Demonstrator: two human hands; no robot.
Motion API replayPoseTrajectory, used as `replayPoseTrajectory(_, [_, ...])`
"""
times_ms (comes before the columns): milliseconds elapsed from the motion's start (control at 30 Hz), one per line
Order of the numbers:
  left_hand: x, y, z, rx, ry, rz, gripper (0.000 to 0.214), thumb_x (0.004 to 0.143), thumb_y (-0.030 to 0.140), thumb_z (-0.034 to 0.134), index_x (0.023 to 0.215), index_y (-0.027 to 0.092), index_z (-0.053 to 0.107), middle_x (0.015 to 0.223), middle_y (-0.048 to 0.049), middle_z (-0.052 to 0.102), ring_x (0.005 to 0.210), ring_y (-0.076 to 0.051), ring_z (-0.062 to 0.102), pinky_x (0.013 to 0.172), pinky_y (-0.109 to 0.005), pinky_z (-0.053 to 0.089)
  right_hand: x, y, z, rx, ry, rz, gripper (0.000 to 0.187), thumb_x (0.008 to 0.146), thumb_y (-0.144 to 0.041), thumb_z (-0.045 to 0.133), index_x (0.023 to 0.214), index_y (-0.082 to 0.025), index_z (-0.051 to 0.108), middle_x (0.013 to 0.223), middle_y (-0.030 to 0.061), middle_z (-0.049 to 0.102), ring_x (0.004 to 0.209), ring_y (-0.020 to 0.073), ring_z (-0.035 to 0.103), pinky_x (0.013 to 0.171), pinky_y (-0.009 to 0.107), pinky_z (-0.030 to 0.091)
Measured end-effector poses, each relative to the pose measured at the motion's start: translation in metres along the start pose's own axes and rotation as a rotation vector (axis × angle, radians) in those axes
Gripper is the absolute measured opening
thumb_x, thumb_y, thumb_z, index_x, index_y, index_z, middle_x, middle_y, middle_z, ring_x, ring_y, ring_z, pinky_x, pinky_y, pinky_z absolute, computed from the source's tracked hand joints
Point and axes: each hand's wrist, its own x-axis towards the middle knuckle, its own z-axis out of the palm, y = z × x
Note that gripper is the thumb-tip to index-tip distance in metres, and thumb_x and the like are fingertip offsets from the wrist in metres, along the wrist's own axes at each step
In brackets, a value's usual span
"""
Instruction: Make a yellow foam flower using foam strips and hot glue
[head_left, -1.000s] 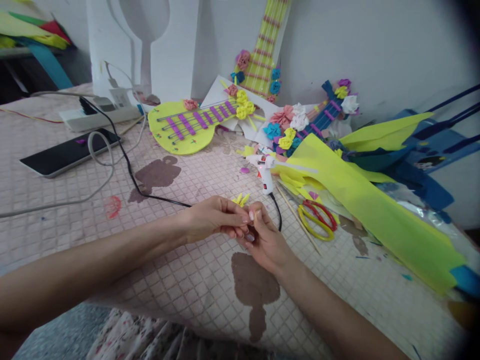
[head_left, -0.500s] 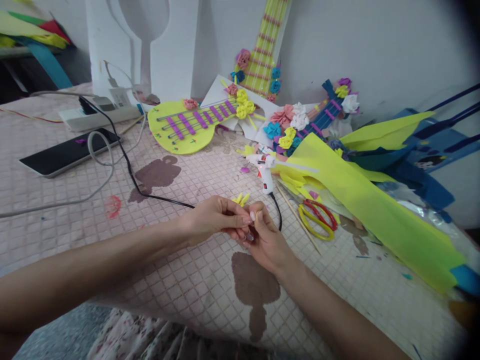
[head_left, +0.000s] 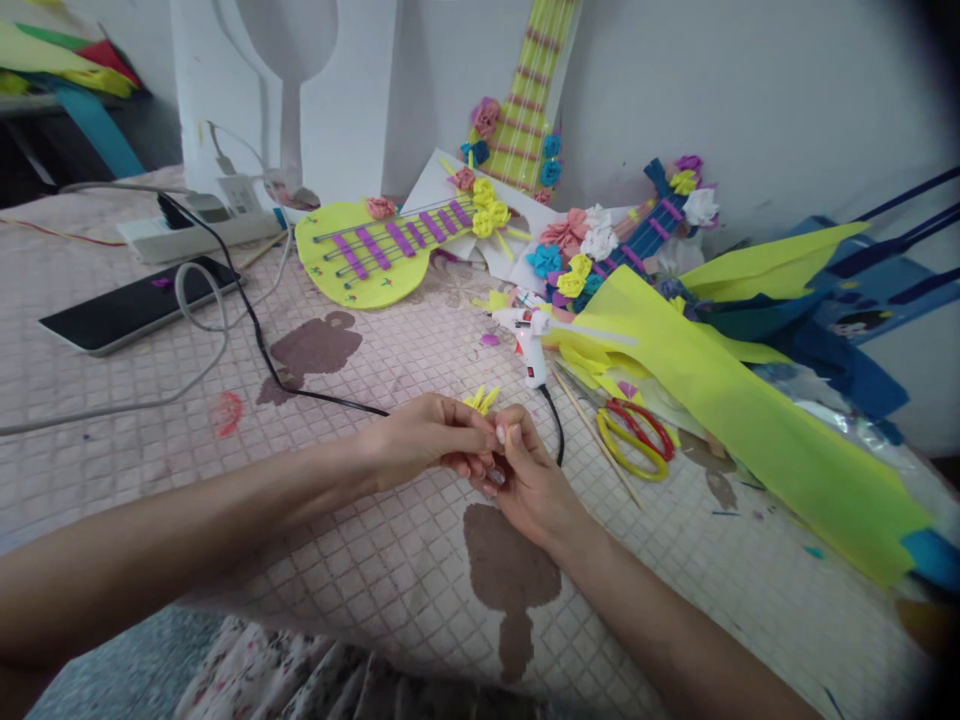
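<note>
My left hand (head_left: pixel 439 435) and my right hand (head_left: pixel 531 478) meet over the quilted tablecloth, fingertips touching. Both are closed in a pinch. Whatever lies between the fingers is hidden or too small to make out. Just behind the hands, small yellow strips (head_left: pixel 482 399) show on the cloth. A white hot glue gun (head_left: pixel 531 350) stands beyond them, its black cord running down behind my right hand. To the right of that hand lie scissors (head_left: pixel 634 445) with red and yellow handles, beside a thin wooden stick (head_left: pixel 592 430).
A yellow paper guitar (head_left: pixel 367 265) lies at the back, near a blue guitar with paper flowers (head_left: pixel 600 235). Yellow crepe paper (head_left: pixel 757 430) stretches across the right. A dark phone (head_left: pixel 142 305), a white power strip (head_left: pixel 202 235) and cables (head_left: pixel 255 330) occupy the left.
The fingertips of both hands have shifted very slightly against each other, the right thumb pressing closer to the left fingers. The things on the table have not moved.
</note>
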Motion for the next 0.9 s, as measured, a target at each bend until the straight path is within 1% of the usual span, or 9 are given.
replayPoseTrajectory(100, [-0.0004, -0.0001, 0.0002, 0.006, 0.002, 0.008, 0.014, 0.072, 0.021, 0.073, 0.073, 0.009, 0.066, 0.061, -0.0016, 0.066, 0.051, -0.004, 0.058, 0.049, -0.012, 0.043, 0.0001, 0.0002, -0.0023, 0.03, 0.004, 0.008, 0.032, 0.082, -0.049, 0.06, 0.075, -0.025, 0.041, 0.067, -0.0064, 0.051, 0.059, 0.0082, 0.049, 0.047, 0.018, 0.032])
replayPoseTrajectory(200, [-0.0006, 0.0011, -0.0011, -0.015, -0.045, 0.005, 0.016, 0.072, 0.022, 0.075, 0.079, 0.009, 0.067, 0.068, -0.0024, 0.068, 0.056, -0.005, 0.06, 0.054, -0.014, 0.047, 0.0002, -0.0006, -0.0044, 0.081, 0.006, 0.025, 0.03, 0.084, -0.048, 0.059, 0.076, -0.024, 0.042, 0.064, -0.0067, 0.05, 0.058, 0.0076, 0.049, 0.048, 0.018, 0.032])
replayPoseTrajectory(300, [-0.0002, 0.0021, -0.0028, -0.029, -0.073, -0.005, 0.018, 0.071, 0.022, 0.076, 0.08, 0.009, 0.067, 0.07, -0.003, 0.069, 0.057, -0.005, 0.06, 0.056, -0.015, 0.049, 0.0, -0.0018, -0.0044, 0.082, -0.008, 0.013, 0.028, 0.085, -0.047, 0.057, 0.077, -0.024, 0.044, 0.063, -0.0068, 0.05, 0.057, 0.0071, 0.05, 0.048, 0.017, 0.033])
replayPoseTrajectory(533, [0.0005, 0.0025, -0.0027, -0.04, -0.05, -0.03, 0.015, 0.071, 0.021, 0.076, 0.073, 0.009, 0.067, 0.061, -0.0015, 0.067, 0.051, -0.005, 0.06, 0.049, -0.012, 0.046, -0.0015, -0.0027, -0.002, -0.014, -0.037, -0.054, 0.022, 0.088, -0.044, 0.055, 0.078, -0.026, 0.046, 0.068, -0.0059, 0.051, 0.06, 0.0079, 0.047, 0.048, 0.018, 0.034])
replayPoseTrajectory(733, [-0.0003, 0.0037, -0.0027, -0.009, -0.043, -0.038, 0.011, 0.072, 0.019, 0.072, 0.071, 0.009, 0.066, 0.061, -0.0027, 0.068, 0.05, -0.005, 0.06, 0.047, -0.011, 0.044, -0.0024, 0.0009, -0.0035, -0.054, -0.051, -0.081, 0.022, 0.088, -0.044, 0.053, 0.079, -0.026, 0.046, 0.072, -0.0054, 0.05, 0.062, 0.0082, 0.048, 0.049, 0.019, 0.034])
replayPoseTrajectory(900, [-0.0007, 0.0039, -0.0033, -0.002, -0.036, -0.047, 0.011, 0.071, 0.018, 0.073, 0.071, 0.01, 0.067, 0.062, -0.0024, 0.068, 0.051, -0.005, 0.059, 0.048, -0.011, 0.044, -0.0024, -0.0005, -0.0014, -0.019, -0.045, -0.049, 0.024, 0.086, -0.045, 0.056, 0.077, -0.026, 0.046, 0.07, -0.0057, 0.051, 0.061, 0.0081, 0.048, 0.048, 0.018, 0.034])
